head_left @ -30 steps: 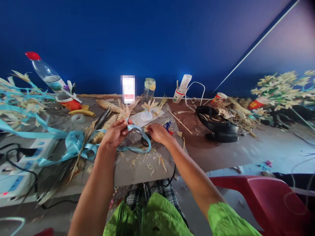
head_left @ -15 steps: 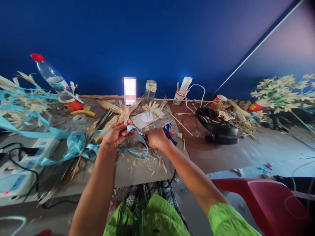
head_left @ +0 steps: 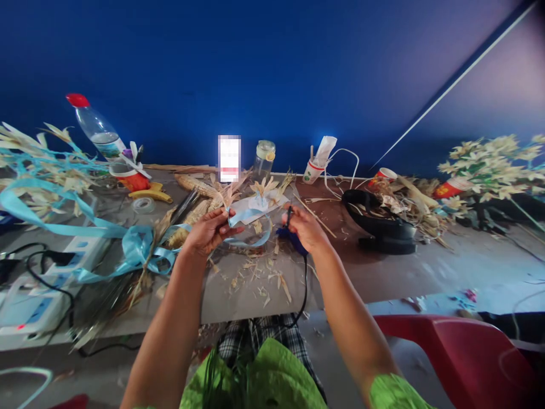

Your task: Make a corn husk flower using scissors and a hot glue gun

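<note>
My left hand [head_left: 210, 232] pinches a loop of light blue ribbon [head_left: 251, 218] above the grey work board [head_left: 238, 298]. The ribbon curves to the right and trails back left to a large bow [head_left: 138, 250] among dried stalks. My right hand [head_left: 307, 228] is closed round a blue glue gun [head_left: 290, 234], lifted off the board, its black cord [head_left: 304, 284] hanging down toward my lap. The gun's tip points up, a short way right of the ribbon loop. A small husk flower on a white card [head_left: 260, 196] lies just behind both hands.
Husk scraps litter the board. Behind stand a glass jar [head_left: 264, 159], a paper cup with tools [head_left: 313, 169], a tilted plastic bottle [head_left: 97, 128] and a red cup [head_left: 134, 179]. A black headset [head_left: 378, 224] lies right, husk flowers [head_left: 489, 162] far right, a power strip [head_left: 38, 295] left, a red chair [head_left: 460, 352] lower right.
My right hand has picked up the blue glue gun from the board and raised it to the right. The left hand keeps its hold on the ribbon loop, now lifted slightly.
</note>
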The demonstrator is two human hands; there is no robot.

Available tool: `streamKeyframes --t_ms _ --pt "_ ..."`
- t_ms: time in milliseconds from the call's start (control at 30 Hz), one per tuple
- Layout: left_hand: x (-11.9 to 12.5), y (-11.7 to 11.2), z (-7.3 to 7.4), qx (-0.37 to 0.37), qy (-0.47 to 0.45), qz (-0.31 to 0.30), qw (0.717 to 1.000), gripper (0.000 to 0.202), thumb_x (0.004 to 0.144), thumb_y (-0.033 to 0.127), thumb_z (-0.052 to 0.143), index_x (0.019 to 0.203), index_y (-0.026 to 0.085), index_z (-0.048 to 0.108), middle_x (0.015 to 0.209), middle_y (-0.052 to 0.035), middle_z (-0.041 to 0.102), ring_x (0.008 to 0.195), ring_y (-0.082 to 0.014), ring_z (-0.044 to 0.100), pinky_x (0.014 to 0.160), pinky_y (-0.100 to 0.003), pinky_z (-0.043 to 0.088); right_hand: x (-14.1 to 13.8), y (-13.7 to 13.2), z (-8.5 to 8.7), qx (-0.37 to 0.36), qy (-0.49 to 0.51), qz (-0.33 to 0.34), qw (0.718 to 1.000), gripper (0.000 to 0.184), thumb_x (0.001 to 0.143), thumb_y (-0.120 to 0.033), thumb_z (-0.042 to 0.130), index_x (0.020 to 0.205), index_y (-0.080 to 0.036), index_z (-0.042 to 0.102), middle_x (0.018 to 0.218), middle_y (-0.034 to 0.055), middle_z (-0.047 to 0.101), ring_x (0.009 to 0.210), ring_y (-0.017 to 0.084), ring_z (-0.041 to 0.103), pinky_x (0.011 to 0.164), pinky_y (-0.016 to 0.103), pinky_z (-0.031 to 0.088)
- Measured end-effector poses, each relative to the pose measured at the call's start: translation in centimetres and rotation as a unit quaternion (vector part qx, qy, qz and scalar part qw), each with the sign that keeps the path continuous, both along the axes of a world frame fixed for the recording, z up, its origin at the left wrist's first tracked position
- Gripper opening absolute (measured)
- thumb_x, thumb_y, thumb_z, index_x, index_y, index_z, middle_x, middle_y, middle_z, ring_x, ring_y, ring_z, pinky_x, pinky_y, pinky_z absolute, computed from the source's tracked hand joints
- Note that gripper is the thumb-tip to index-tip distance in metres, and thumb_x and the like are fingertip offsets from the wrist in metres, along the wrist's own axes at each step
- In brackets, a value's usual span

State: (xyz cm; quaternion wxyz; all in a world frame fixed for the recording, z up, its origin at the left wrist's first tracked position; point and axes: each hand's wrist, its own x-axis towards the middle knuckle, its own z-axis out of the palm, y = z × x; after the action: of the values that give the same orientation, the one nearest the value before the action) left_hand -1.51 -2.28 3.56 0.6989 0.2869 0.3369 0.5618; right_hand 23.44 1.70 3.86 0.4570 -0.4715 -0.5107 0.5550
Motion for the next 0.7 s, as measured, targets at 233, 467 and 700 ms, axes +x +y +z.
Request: streamKeyframes --t_ms 233,467,700 --pt "0.3 -0.1 0.1 0.000 0.016 0.003 1.000 0.014 0.070 0.021 0.070 0.079 0.010 0.065 0.043 0.0077 0.042 0.039 -0.0022 0.039 0.080 -0.039 0.055 3.6 -1.8 3.1 0.071 0.169 -0.028 0.983 0.045 0.067 -0.048 0.067 0.099 -0.018 0.062 0.066 -0.0016 0.055 0.062 0.010 0.050 0.059 0.022 0.039" --pt "1.3 0.1 0.1 0.014 0.008 0.076 0.997 0.010 0.065 0.016 0.072 0.068 0.012 0.063 0.059 0.0018 0.059 0.045 -0.0030 0.046 0.079 -0.036 0.055 0.2 -6.7 1.6 0.010 0.039 0.291 0.956 0.065 0.073 -0.066 0.055 0.107 -0.011 0.060 0.065 0.0020 0.055 0.061 0.013 0.047 0.062 0.027 0.036" --pt "1.5 0.1 0.1 0.005 0.020 0.064 0.998 0.013 0.064 0.018 0.075 0.069 0.011 0.065 0.063 0.0001 0.061 0.051 -0.0055 0.052 0.076 -0.034 0.055 -0.8 -6.4 0.6 -0.005 -0.019 0.372 0.928 0.060 0.079 -0.059 0.053 0.108 -0.007 0.058 0.064 -0.0001 0.054 0.057 0.009 0.044 0.060 0.024 0.033"
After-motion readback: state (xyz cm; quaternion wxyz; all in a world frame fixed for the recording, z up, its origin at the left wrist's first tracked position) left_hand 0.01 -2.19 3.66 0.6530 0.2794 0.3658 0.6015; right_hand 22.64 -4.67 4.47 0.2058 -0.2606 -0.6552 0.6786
